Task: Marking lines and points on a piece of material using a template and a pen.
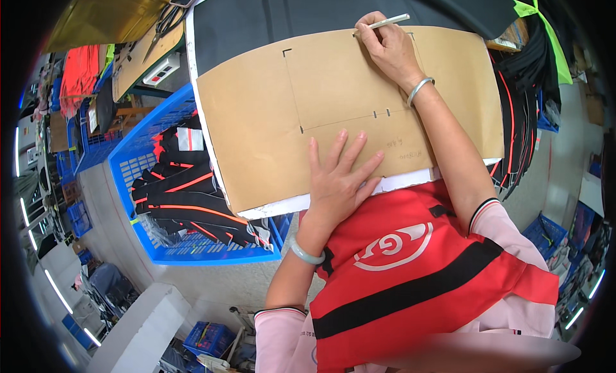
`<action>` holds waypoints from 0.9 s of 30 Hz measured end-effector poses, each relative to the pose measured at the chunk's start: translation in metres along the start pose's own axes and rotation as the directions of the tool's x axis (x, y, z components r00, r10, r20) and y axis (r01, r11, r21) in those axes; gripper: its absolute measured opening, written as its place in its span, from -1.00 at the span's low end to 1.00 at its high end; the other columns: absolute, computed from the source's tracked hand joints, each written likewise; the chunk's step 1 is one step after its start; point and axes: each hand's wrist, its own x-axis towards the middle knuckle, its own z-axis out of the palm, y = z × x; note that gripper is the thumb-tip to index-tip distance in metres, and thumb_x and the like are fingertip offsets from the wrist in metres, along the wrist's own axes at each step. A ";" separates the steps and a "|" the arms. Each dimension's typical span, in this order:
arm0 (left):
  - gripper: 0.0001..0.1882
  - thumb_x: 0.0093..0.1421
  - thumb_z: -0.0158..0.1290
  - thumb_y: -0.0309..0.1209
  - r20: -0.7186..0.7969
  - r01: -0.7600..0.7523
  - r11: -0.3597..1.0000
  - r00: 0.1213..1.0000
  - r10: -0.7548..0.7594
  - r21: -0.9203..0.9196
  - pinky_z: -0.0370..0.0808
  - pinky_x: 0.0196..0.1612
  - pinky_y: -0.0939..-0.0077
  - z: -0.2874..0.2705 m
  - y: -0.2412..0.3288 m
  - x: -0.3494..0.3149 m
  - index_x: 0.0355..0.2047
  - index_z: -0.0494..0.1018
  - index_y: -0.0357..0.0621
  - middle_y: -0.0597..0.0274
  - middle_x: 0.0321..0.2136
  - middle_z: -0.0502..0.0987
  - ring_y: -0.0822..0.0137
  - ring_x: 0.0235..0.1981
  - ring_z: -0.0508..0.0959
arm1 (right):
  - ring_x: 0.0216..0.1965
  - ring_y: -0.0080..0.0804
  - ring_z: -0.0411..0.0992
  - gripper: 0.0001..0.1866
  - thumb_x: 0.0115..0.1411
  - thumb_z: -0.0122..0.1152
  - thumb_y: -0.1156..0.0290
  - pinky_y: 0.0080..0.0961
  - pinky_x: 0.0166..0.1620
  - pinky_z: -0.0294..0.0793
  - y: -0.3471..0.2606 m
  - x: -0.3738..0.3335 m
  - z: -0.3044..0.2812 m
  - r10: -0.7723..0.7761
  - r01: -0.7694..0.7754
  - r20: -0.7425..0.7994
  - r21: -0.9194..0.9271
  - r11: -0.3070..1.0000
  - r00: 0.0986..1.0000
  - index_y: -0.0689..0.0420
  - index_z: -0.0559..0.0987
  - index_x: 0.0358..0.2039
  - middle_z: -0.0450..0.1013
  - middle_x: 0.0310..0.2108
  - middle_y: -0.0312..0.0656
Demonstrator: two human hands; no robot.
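Observation:
A large brown card pattern template (pixel 250 135) covers most of the table, lying over black fabric (pixel 244 26) that shows along its far edge. Small slots and corner cut-outs in the card are joined by faint drawn lines. My left hand (pixel 340 180) rests flat on the card's near part, fingers spread, holding nothing. At the card's far edge, my right hand (pixel 391 55) pinches a slim white pen (pixel 396 19). The pen slants, its upper end to the right, and its tip is down by a slot near that edge.
Left of the table stands a blue plastic crate (pixel 186 252) filled with black pieces with orange stripes (pixel 186 209). More striped black pieces (pixel 513 129) hang at the right. A side table (pixel 138 65) with a power socket box (pixel 162 70) is at the far left.

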 end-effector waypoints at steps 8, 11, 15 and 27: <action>-0.57 0.13 0.23 -0.07 -0.023 0.005 1.000 1.000 -0.006 -0.029 -0.10 0.36 -0.41 0.002 -0.002 -0.004 0.04 0.57 0.36 0.33 0.31 0.32 0.12 0.38 0.20 | -0.50 -0.21 0.48 -0.82 0.33 0.08 0.26 -0.29 -0.36 0.45 -0.002 -0.001 0.006 -0.061 0.061 0.010 0.003 0.998 0.998 0.07 0.56 -0.31 0.53 -0.53 -0.19; -0.57 0.12 0.24 -0.08 -0.040 0.003 0.999 0.999 -0.005 -0.037 -0.11 0.38 -0.39 0.002 -0.002 -0.002 0.03 0.57 0.35 0.33 0.31 0.33 0.14 0.37 0.21 | -0.49 -0.45 0.49 -0.78 0.37 0.10 0.24 -0.48 -0.34 0.46 -0.002 0.006 0.014 -0.014 0.054 -0.159 0.250 0.967 0.987 0.12 0.54 -0.28 0.54 -0.51 -0.27; -0.56 0.12 0.24 -0.06 -0.027 0.020 0.998 0.999 -0.021 -0.061 -0.15 0.34 -0.46 0.003 -0.003 0.000 0.06 0.58 0.42 0.31 0.27 0.38 0.07 0.32 0.29 | -0.51 -0.49 0.45 -0.79 0.37 0.11 0.23 -0.49 -0.35 0.44 -0.021 0.001 0.041 -0.036 0.054 -0.062 0.326 0.944 0.997 0.11 0.54 -0.25 0.49 -0.55 -0.31; -0.50 0.04 0.30 -0.07 -0.090 0.005 0.997 0.996 -0.013 -0.082 -0.19 0.32 -0.54 0.013 -0.002 -0.002 0.05 0.57 0.44 0.37 0.30 0.33 0.13 0.37 0.22 | -0.53 -0.24 0.47 -0.78 0.36 0.08 0.21 -0.32 -0.36 0.42 -0.061 0.006 0.079 -0.081 0.060 0.078 0.245 0.968 0.994 0.09 0.54 -0.27 0.46 -0.63 -0.20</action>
